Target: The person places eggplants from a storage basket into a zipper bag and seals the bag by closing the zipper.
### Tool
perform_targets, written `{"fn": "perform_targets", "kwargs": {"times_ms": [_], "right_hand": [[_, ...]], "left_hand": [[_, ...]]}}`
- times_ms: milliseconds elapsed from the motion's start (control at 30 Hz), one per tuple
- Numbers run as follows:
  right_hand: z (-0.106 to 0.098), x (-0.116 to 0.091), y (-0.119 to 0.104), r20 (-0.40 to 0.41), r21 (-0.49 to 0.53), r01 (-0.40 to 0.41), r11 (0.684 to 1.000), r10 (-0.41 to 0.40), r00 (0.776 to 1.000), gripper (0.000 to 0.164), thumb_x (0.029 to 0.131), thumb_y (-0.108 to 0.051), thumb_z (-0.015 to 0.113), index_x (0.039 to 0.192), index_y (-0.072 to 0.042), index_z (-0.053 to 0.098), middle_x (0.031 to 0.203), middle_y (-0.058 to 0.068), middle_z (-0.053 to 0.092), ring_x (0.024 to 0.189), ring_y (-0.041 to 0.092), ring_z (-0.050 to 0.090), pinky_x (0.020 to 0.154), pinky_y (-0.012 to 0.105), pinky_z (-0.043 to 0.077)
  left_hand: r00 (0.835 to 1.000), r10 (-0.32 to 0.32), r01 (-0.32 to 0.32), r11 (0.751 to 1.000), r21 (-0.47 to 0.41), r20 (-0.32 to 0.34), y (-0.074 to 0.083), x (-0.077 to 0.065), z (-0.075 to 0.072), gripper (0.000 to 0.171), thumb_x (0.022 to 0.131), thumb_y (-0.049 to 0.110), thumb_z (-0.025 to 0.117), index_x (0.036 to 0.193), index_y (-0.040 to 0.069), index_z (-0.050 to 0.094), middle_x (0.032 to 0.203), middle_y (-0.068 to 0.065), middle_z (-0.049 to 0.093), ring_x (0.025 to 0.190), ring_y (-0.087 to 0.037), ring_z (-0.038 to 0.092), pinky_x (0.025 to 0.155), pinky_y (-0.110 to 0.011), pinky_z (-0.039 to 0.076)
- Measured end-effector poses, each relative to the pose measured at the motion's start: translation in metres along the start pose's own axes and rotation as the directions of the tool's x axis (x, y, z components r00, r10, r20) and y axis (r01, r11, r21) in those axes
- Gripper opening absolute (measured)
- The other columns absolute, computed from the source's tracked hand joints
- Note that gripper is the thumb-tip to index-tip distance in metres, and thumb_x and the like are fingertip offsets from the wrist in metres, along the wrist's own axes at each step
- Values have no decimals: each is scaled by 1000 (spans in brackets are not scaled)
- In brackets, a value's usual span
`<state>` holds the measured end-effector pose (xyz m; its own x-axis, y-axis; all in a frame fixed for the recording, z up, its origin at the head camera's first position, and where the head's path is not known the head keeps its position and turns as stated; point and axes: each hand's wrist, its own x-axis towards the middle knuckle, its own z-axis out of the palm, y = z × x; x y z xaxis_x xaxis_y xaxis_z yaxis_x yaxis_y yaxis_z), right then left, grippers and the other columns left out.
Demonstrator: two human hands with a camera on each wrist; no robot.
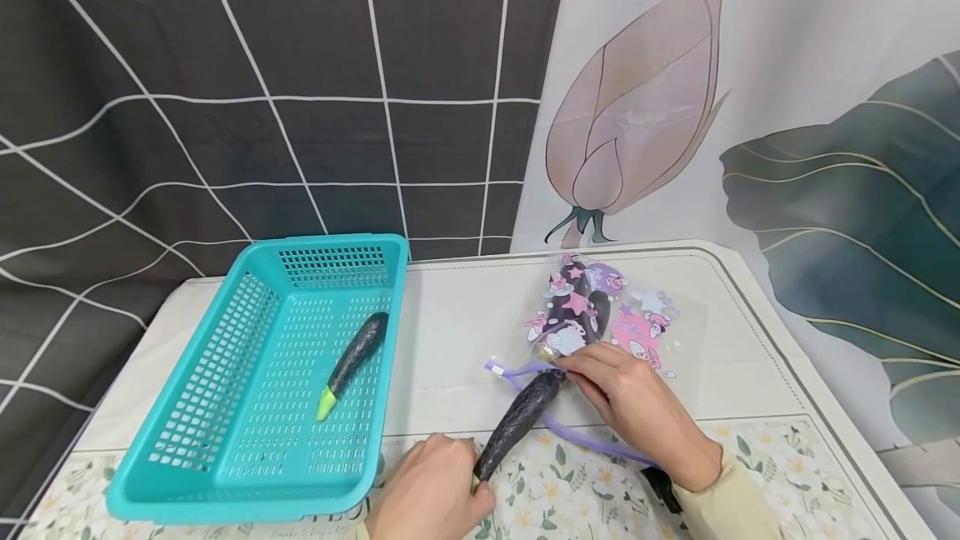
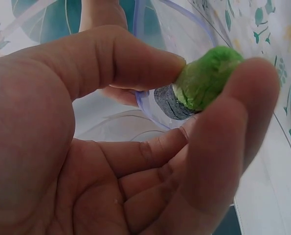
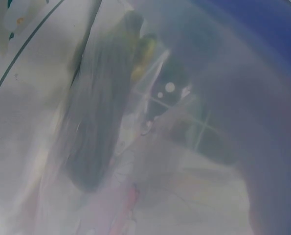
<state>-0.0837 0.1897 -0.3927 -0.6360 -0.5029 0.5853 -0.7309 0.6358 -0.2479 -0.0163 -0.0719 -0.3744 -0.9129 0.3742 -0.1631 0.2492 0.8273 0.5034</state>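
My left hand (image 1: 433,486) pinches the green stem end of a long black eggplant (image 1: 519,423) between thumb and fingers; the left wrist view shows that green end (image 2: 206,81) up close. The eggplant slants up and right, its far tip at the mouth of a clear zip bag (image 1: 637,327) with pink and purple cartoon prints. At that mouth, my right hand (image 1: 645,407) grips the bag's edge with its fingertips. Dark eggplants (image 3: 101,107) show through the plastic inside the bag. A purple zip strip (image 1: 585,437) loops around the opening.
A turquoise plastic basket (image 1: 396,323) stands at the left, with another black eggplant (image 1: 358,357) lying in it. Under everything is a white table (image 1: 457,315) with a flower-printed cover along the front. A dark checked curtain (image 1: 442,40) and a printed white one hang behind.
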Motion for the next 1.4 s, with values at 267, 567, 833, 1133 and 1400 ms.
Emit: {"fn": "perform_targets", "kwargs": {"times_ms": [267,567,833,1133,1400], "right_hand": [[0,0,-1,4,-2,-5,1000,5,1000,31,79,3,78,106,-11,75,101,-4,70,90,11,66,76,29,55],[-1,0,-2,10,-4,-11,1000,11,1000,31,79,2,79,106,-12,75,100,-5,70,90,10,66,77,30,55],[0,1,-2,9,2,-5,1000,5,1000,32,78,3,80,106,-13,75,100,-5,70,89,11,66,75,31,56],[1,1,-3,5,2,-7,1000,7,1000,32,78,3,80,105,-13,75,101,-5,70,89,12,67,76,31,56],[1,1,-2,4,-2,-8,1000,8,1000,31,78,3,80,104,-12,75,100,-5,70,89,11,67,76,31,56]], "left_hand": [[999,37,-37,999,11,-7,7,9,2,31,75,18,74,54,17,51,45,11,42,42,-6,40,43,-25,36],[999,51,-51,998,-31,16,15,18,1,37,75,13,69,50,20,44,40,15,30,37,-3,29,36,-24,32],[998,58,-56,998,-35,33,18,26,5,36,76,12,70,49,20,46,39,13,34,34,-3,32,37,-23,34],[998,67,-67,998,12,-5,22,31,9,36,74,12,70,48,20,47,40,12,37,34,-4,34,37,-24,34],[997,74,-74,997,0,-21,26,35,12,41,73,12,70,46,21,41,38,14,30,33,-3,29,36,-23,31]]}}
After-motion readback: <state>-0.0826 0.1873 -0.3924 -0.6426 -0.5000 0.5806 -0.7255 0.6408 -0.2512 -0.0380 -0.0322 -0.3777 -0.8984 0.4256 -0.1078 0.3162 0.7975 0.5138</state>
